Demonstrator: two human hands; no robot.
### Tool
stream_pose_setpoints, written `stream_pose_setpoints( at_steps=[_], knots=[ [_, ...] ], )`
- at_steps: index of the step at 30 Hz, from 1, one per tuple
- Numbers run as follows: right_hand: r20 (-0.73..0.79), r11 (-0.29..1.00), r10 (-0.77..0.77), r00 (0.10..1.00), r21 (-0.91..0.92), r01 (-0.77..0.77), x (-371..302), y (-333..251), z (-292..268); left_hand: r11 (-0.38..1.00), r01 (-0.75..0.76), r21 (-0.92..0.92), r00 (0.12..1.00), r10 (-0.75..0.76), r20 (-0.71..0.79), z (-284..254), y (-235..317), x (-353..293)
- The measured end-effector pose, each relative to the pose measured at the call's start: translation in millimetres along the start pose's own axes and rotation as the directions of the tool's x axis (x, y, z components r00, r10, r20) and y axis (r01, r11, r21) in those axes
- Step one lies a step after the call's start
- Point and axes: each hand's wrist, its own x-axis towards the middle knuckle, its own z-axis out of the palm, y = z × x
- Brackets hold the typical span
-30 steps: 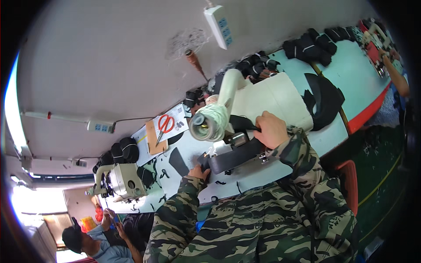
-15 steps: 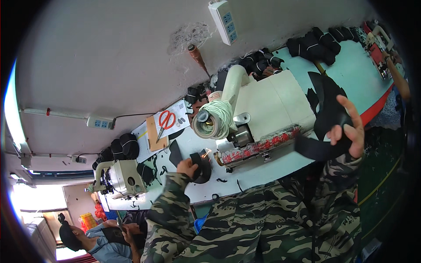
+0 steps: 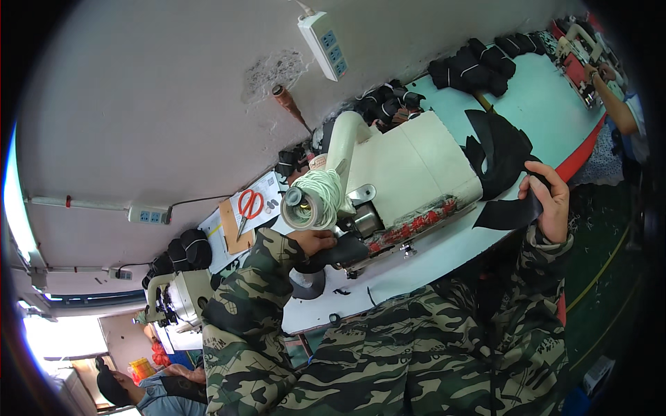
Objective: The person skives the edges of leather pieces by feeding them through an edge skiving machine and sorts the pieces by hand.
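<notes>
My left hand (image 3: 316,242) grips a curved black piece of material (image 3: 338,254) at the working end of a cream bench machine (image 3: 409,163) with a worn red front edge. Its fingertips are partly hidden by the piece and the machine. To the right of the machine, my right hand (image 3: 549,204) pinches another flat black piece (image 3: 510,213) between thumb and fingers. Just behind that hand lies a pile of cut black pieces (image 3: 505,152) on the table. Below my left hand, a dark curved piece (image 3: 308,286) rests on the white tabletop.
Pale cord (image 3: 326,192) is looped around a holder on the machine. Red-handled scissors (image 3: 248,208) lie on papers to the left. Tied black bundles (image 3: 472,69) sit along the wall, and a second machine (image 3: 182,303) stands far left. Co-workers are at both ends.
My left hand has moved right and up, bringing its black piece to the machine's end. My right hand has come slightly left and lower, its fingers now closed together on its piece.
</notes>
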Motion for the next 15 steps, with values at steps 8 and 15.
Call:
stream_pose_setpoints(
  at_steps=[8,15],
  knots=[
    [-0.098,0.989,-0.021,0.995,-0.149,0.006,6.6,3.8,13.8,0.977,-0.067,0.2,0.992,0.088,-0.093,-23.7,10.6,12.8],
    [0.096,0.764,-0.219,0.971,-0.602,0.231,11.9,44.5,84.9,0.908,-0.265,0.324,0.883,0.363,-0.297,-20.3,2.5,36.9]
  ],
)
